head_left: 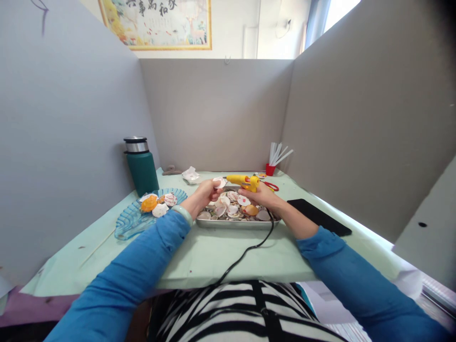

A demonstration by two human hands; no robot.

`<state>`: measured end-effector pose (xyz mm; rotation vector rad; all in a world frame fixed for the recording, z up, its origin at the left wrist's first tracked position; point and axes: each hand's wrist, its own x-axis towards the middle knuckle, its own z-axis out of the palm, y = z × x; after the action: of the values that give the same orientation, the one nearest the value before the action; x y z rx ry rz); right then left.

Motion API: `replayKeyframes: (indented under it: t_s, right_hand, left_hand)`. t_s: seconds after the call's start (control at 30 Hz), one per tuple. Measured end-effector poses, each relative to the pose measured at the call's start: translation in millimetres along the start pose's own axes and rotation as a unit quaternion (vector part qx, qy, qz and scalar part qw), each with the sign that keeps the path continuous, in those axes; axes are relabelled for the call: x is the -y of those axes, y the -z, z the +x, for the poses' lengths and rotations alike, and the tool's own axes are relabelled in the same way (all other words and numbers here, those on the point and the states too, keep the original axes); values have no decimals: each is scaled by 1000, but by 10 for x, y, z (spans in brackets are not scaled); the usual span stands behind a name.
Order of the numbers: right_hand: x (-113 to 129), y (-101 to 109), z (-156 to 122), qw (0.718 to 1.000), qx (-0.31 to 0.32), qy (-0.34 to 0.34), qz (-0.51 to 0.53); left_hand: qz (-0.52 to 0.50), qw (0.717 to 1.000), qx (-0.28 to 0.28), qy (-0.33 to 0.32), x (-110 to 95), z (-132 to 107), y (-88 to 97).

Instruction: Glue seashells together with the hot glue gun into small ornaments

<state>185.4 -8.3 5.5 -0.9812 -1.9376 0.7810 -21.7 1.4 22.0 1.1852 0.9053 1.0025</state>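
Note:
Between the fingers of my left hand is a pale seashell, lifted above the tray's back left. My right hand grips a yellow hot glue gun by its handle. The gun points left, its nozzle at the shell; whether they touch I cannot tell. A black cord runs from the gun down over the table's front edge. Below both hands lies a metal tray full of loose shells in white, pink and orange.
At left, a blue scalloped glass dish bears several shells, beside a green bottle and a thin stick. Crumpled tissue, red-handled scissors and a red cup of glue sticks stand behind. A black mat lies right. Grey partitions enclose the table.

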Motion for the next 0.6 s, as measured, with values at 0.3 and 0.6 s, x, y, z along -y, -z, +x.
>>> replayKeyframes:
  t_s: [0.3, 0.6]
  right_hand:
    - [-19, -3, 12, 1000, 8, 5, -23]
    - [3, 2, 1, 1000, 11, 3, -25]
  left_hand:
    - [35, 999, -14, -11, 1, -27, -37]
    - [99, 993, -40, -44, 47, -4, -17]
